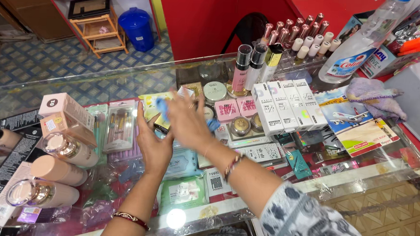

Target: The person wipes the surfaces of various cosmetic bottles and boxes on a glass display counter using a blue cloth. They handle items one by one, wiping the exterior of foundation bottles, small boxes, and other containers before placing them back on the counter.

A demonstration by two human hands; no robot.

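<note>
Blue cloth (pixel 162 108) under right hand (pixel 188 124)

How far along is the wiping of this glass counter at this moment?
Done: cannot be told; the glass counter top shows glare everywhere. In hand: the right hand presses a blue cloth near the counter's middle, the left hand flat beside it. Left: the bottles lying at the left and the white boxes sit on unwiped glass.

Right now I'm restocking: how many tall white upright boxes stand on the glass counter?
3: left tall white upright box, middle one and right one, side by side right of the hands. More may be hidden.
</note>
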